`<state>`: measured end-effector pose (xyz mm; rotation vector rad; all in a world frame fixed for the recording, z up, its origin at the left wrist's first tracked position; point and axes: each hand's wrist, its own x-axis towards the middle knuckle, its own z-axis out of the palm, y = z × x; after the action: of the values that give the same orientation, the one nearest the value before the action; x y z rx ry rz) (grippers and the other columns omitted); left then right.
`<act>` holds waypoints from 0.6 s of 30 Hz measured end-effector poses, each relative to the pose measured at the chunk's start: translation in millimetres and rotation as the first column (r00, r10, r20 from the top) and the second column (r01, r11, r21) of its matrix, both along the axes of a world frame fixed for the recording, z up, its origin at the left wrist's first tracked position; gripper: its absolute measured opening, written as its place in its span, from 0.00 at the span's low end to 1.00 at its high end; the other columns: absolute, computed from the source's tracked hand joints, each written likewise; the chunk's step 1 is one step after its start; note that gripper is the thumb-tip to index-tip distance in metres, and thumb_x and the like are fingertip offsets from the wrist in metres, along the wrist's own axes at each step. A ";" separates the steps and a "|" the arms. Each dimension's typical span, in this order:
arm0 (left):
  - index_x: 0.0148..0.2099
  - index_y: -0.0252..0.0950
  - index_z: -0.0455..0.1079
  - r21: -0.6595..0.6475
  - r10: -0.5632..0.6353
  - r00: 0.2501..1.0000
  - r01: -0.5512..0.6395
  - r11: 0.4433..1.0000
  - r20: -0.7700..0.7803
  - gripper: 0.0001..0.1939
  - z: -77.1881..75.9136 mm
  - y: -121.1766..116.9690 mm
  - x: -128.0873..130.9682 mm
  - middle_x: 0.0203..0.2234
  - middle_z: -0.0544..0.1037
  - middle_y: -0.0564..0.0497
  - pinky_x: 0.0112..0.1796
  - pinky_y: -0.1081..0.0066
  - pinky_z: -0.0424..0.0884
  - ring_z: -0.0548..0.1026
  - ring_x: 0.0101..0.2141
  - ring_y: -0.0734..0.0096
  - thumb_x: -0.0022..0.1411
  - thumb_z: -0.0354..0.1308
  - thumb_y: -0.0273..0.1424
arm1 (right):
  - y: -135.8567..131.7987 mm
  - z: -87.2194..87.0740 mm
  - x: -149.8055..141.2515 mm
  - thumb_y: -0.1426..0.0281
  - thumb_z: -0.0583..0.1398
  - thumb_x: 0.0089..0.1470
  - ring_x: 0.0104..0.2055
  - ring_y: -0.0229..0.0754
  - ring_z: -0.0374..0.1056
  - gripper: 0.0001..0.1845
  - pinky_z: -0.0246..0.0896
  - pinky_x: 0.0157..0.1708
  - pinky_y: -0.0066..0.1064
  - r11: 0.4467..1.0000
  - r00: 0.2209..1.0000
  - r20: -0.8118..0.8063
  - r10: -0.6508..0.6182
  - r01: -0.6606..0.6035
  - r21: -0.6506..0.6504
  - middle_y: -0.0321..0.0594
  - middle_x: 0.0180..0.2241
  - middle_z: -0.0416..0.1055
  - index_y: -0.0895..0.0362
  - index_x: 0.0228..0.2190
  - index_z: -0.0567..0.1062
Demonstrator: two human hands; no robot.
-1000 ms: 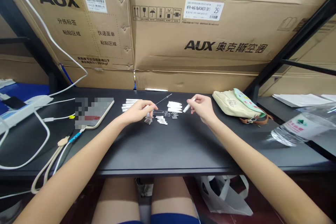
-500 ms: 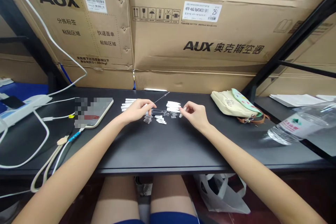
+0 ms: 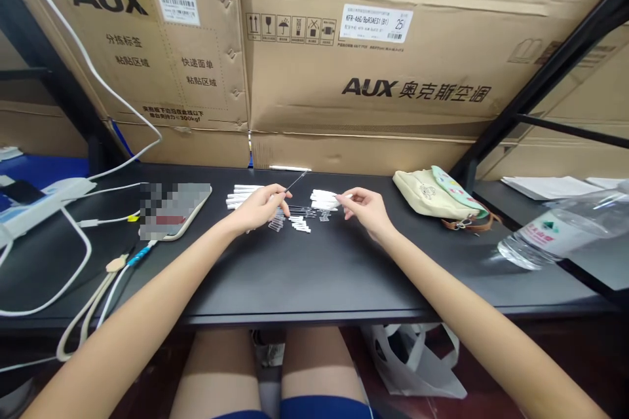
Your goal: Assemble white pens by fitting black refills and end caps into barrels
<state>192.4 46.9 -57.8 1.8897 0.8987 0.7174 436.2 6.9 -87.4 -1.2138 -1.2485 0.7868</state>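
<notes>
My left hand (image 3: 260, 208) is closed in a pinch on a thin pen refill (image 3: 297, 181), whose far end points up and to the right. My right hand (image 3: 367, 211) pinches a small white pen part (image 3: 345, 197) between thumb and fingertips, partly hidden by the fingers. Close by that hand lies a stack of white tapered pen parts (image 3: 323, 200). White tubes (image 3: 240, 195) lie partly behind the left hand. Between the hands are several thin refills (image 3: 301, 210), short white pieces (image 3: 299, 224) and small clear pieces (image 3: 276, 222), with more clear pieces (image 3: 325, 216) at the right.
A white pen-like stick (image 3: 289, 168) lies by the cardboard (image 3: 314, 105) at the back. To the left are a phone (image 3: 191, 209), cables and a power strip (image 3: 44, 206). A pouch (image 3: 422, 195) and a water bottle (image 3: 550, 236) are at the right.
The white part in my right hand has turned from tilted to nearly level and risen slightly. In my left hand, the refill's far end has shifted a little to the left.
</notes>
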 end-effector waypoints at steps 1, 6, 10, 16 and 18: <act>0.42 0.32 0.64 0.014 0.001 1.000 -0.001 1.000 -0.009 0.13 -0.3 0.3 -0.7 0.25 0.76 0.49 0.17 0.77 0.55 0.55 0.14 0.82 0.62 0.45 0.35 | 0.7 0.3 0.4 0.58 0.68 0.34 0.19 0.33 0.60 0.17 0.61 0.17 0.25 1.000 0.999 -0.044 0.006 -0.007 -0.021 0.33 0.17 0.64 0.59 0.22 0.73; 0.36 0.33 0.71 0.341 0.091 0.977 -0.020 0.940 -0.192 0.15 -2.3 6.2 -3.6 0.31 0.77 0.47 0.33 0.70 0.67 0.72 0.29 0.70 0.62 0.46 0.37 | 3.2 1.9 5.2 0.60 0.69 0.33 0.21 0.31 0.62 0.16 0.63 0.20 0.24 0.998 0.971 -0.237 -0.045 0.033 -0.053 0.32 0.18 0.65 0.58 0.23 0.74; 0.40 0.35 0.74 0.502 0.122 0.929 0.075 0.862 -0.349 0.15 0.9 19.2 9.1 0.36 0.77 0.47 0.41 0.68 0.66 0.73 0.37 0.65 0.60 0.49 0.36 | 6.6 2.7 17.5 0.60 0.68 0.34 0.22 0.32 0.63 0.16 0.63 0.21 0.25 0.990 0.938 -0.318 -0.141 0.128 -0.060 0.32 0.19 0.65 0.57 0.22 0.72; 0.39 0.34 0.76 0.438 0.040 0.845 0.235 0.868 -0.533 0.13 25.0 45.9 18.1 0.36 0.79 0.46 0.40 0.71 0.66 0.74 0.37 0.65 0.57 0.54 0.33 | 7.9 0.0 31.8 0.60 0.69 0.34 0.21 0.33 0.64 0.16 0.64 0.21 0.26 0.982 0.907 -0.377 -0.186 0.164 -0.092 0.32 0.19 0.65 0.56 0.21 0.71; 0.38 0.34 0.77 0.395 0.025 0.822 0.246 0.885 -0.568 0.13 30.2 51.2 8.8 0.36 0.79 0.46 0.40 0.72 0.66 0.75 0.37 0.65 0.55 0.56 0.34 | 7.5 -0.6 30.4 0.61 0.69 0.34 0.21 0.33 0.64 0.16 0.64 0.20 0.25 0.983 0.899 -0.400 -0.177 0.147 -0.107 0.33 0.19 0.65 0.56 0.21 0.71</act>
<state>201.2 98.1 -27.6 2.6365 1.0188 0.2960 466.6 14.4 -88.1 -1.1232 -0.7708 0.9134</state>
